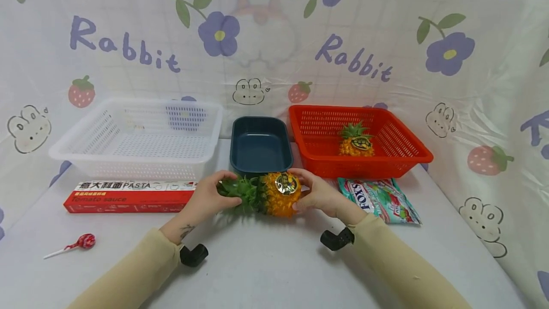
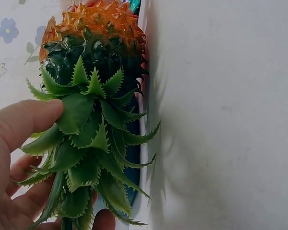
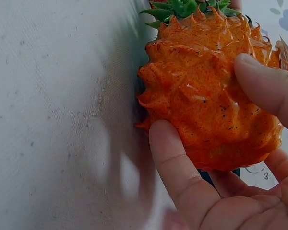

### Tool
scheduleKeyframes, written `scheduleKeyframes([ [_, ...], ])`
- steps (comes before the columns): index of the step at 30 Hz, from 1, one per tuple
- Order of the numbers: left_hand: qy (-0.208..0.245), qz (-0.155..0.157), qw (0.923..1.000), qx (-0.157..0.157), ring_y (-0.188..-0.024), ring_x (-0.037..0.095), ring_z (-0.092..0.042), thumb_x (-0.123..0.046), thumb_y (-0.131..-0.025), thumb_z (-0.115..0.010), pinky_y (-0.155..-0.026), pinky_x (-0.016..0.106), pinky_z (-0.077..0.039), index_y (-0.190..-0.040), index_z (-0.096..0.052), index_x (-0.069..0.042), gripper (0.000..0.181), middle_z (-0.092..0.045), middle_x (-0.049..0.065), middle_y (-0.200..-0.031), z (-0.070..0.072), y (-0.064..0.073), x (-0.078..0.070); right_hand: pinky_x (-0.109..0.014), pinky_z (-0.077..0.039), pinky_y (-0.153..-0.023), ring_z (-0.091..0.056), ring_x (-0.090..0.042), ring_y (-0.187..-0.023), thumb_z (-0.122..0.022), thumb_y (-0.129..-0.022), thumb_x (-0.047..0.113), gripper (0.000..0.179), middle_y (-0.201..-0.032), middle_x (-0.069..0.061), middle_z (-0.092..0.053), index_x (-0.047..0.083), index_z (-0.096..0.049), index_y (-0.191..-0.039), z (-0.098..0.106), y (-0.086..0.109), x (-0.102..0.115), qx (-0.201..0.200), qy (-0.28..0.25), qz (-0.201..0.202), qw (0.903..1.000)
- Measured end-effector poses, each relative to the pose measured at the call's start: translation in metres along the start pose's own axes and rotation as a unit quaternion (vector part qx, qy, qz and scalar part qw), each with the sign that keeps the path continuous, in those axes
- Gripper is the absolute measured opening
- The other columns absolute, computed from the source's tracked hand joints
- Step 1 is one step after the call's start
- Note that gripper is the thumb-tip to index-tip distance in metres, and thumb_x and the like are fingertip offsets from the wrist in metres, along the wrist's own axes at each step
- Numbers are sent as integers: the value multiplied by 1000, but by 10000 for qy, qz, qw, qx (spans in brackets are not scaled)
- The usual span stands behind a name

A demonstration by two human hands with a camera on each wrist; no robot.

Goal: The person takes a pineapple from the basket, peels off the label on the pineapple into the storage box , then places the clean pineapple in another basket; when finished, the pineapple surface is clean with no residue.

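A toy pineapple (image 1: 276, 201) lies sideways in front of the dark blue dish (image 1: 261, 154), its leafy crown toward the left. My left hand (image 1: 210, 199) grips the crown, with the thumb on a leaf in the left wrist view. Around the orange body (image 3: 206, 96), my right hand (image 1: 323, 197) curls at the base end, fingers and thumb on the spiky skin. A black and gold label (image 1: 286, 183) faces up on the body. Some of the left fingers are hidden behind the leaves. The shadow beneath suggests the pineapple is slightly off the table.
A white basket (image 1: 133, 159) stands at the back left. The red basket (image 1: 356, 167) at the back right holds another pineapple (image 1: 357, 141). A pasta box (image 1: 128, 199) lies left, a lollipop (image 1: 86, 241) nearer me, and a Fox's candy bag (image 1: 381, 201) beyond my right wrist.
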State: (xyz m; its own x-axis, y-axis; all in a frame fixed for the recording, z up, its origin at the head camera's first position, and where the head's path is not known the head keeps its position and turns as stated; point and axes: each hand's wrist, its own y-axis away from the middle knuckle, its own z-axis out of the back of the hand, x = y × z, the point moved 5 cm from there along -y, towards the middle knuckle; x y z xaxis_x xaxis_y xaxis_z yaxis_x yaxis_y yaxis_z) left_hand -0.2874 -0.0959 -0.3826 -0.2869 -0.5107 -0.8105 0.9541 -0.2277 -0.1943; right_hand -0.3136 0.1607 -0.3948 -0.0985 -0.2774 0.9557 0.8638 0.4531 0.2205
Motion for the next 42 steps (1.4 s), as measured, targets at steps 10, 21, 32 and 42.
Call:
scheduleKeyframes([
  [10,-109,56,9999,-111,-96,23,-56,-14,-72,-78,-83,39,-50,-114,-59,-10,46,-61,10,-114,0,-4,2,-37,-55,-76,-52,-31,-105,-71,-70,-11,86,-136,-19,-35,20,-33,-142,1,-3,0,24,-51,51,10000],
  [21,-282,30,9995,-171,-98,23,-56,-16,-72,-78,-83,39,-50,-114,-59,-11,46,-61,9,-115,-1,-6,1,-37,-54,-76,-52,-32,-107,-71,-71,-10,87,-136,-18,-36,20,-32,-143,2,-3,0,-23,44,38,10000],
  [32,-255,-33,9995,-181,-97,22,-56,-16,-72,-78,-82,39,-49,-114,-59,-11,46,-61,9,-115,-1,-6,1,-40,-53,-81,-49,-35,-112,-65,-73,-8,88,-142,-17,-32,18,-24,-146,5,2,11,242,561,114,9981],
  [42,-170,-56,9998,-131,-100,23,-56,-15,-72,-78,-85,40,-49,-114,-58,-10,47,-61,9,-116,-1,-4,-2,-41,-48,-84,-49,-32,-111,-50,-89,7,39,-131,-13,-49,7,-50,-128,13,15,80,-962,3058,1285,9385],
])
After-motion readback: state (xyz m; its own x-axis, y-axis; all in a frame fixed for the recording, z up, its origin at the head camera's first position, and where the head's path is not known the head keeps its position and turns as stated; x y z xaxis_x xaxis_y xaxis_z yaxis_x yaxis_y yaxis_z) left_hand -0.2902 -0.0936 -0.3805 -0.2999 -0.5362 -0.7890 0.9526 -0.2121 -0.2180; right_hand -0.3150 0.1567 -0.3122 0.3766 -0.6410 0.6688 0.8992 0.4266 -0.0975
